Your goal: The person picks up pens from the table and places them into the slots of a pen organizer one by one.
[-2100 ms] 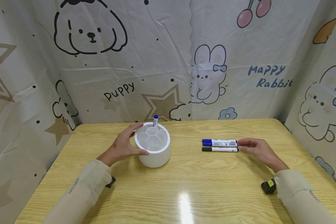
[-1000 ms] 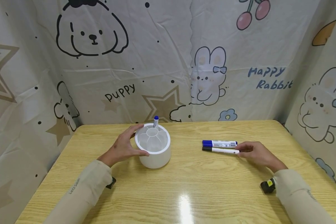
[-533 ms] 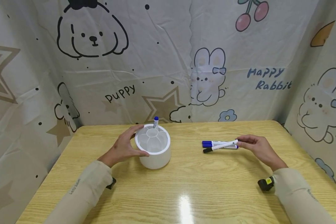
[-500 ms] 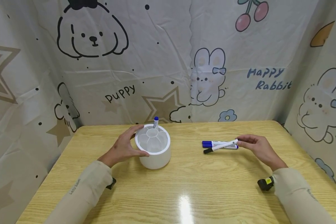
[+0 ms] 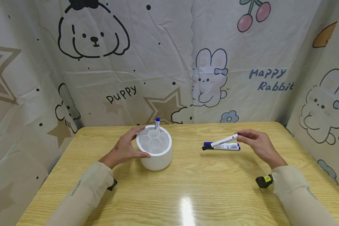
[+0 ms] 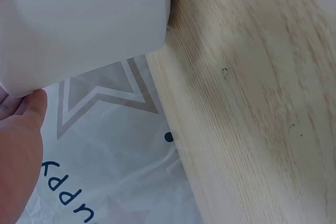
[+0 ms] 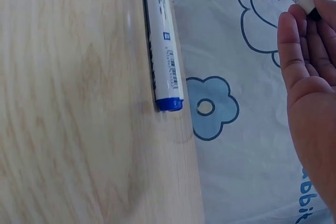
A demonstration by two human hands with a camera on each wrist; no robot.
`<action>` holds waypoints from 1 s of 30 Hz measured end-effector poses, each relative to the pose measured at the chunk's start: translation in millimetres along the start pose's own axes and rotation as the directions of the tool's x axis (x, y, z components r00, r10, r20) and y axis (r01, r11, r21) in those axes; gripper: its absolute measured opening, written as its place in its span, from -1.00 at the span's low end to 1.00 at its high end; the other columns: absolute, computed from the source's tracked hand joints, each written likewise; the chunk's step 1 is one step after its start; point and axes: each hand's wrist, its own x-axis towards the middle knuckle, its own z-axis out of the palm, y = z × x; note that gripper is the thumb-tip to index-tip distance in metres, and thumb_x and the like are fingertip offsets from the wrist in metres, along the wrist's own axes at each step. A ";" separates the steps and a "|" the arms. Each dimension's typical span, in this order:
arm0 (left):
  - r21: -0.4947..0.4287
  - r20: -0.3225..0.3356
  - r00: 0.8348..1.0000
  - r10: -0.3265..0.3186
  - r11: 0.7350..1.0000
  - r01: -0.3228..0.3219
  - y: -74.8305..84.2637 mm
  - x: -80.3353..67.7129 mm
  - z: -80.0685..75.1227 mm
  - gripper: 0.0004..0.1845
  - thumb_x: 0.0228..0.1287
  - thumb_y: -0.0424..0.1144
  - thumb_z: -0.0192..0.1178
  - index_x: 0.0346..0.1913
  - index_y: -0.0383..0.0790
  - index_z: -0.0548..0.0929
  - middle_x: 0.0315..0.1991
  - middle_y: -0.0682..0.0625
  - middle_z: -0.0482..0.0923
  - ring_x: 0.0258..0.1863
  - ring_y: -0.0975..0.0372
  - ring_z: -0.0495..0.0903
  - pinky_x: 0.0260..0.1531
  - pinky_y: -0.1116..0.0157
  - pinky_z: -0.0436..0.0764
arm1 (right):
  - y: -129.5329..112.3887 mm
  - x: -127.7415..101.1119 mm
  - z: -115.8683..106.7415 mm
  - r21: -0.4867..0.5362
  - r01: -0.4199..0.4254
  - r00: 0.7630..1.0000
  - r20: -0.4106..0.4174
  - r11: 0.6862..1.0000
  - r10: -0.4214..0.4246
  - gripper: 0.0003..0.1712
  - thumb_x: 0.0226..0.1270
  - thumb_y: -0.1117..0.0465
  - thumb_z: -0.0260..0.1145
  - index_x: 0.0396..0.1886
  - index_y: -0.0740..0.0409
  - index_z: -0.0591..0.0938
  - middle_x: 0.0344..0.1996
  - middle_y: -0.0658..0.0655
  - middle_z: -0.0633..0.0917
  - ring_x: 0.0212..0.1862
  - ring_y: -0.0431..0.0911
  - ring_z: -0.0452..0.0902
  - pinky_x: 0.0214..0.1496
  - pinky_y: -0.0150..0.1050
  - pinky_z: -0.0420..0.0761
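My left hand (image 5: 123,147) grips a round white pen holder (image 5: 156,161) by its left side, thumb at the front and fingers behind. Thin dividers split its inside around a small central ring. A blue-capped marker (image 5: 157,123) stands upright in a rear compartment. At the right, my right hand (image 5: 258,146) pinches the tail end of a black-capped marker (image 5: 225,140), which slants with its cap low and to the left. Beneath it, two blue-capped markers (image 5: 227,148) lie side by side on the table; in the right wrist view a blue marker (image 7: 163,40) lies apart from the hand.
The wood-grain table (image 5: 164,194) reaches back to a printed curtain (image 5: 164,62), which also runs along both sides. A small black device (image 5: 264,181) sits at the right wrist, and part of another black device (image 5: 112,185) shows at the left wrist.
My right hand has taken the black-capped marker from beside the blue ones, raised its tail end and moved it slightly up and left. The left hand and pen holder keep their place.
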 end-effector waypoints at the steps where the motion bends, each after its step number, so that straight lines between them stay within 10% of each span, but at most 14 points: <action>1: -0.001 0.000 1.000 0.000 1.000 0.000 -0.1 0.0 0.0 0.11 -0.27 -0.23 0.71 0.41 -0.40 0.31 0.33 -0.26 0.39 0.29 -0.08 0.42 0.30 -0.02 0.45 | -1.6 0.2 0.6 0.002 0.007 1.000 -0.004 1.000 -0.007 -0.41 0.41 -0.09 0.32 0.19 0.27 0.61 -0.09 -0.16 0.69 -0.08 -0.38 0.55 -0.05 -0.52 0.52; 30: -0.007 0.004 1.000 0.006 1.000 -0.006 0.2 0.0 -0.5 0.13 -0.30 -0.25 0.72 0.42 -0.39 0.31 0.35 -0.25 0.37 0.29 -0.06 0.43 0.30 0.04 0.45 | -38.3 21.1 21.0 0.147 0.111 0.994 -0.040 0.983 -0.106 -0.51 0.44 0.07 0.32 0.15 0.38 0.60 -0.22 -0.20 0.71 -0.13 -0.34 0.63 0.00 -0.60 0.55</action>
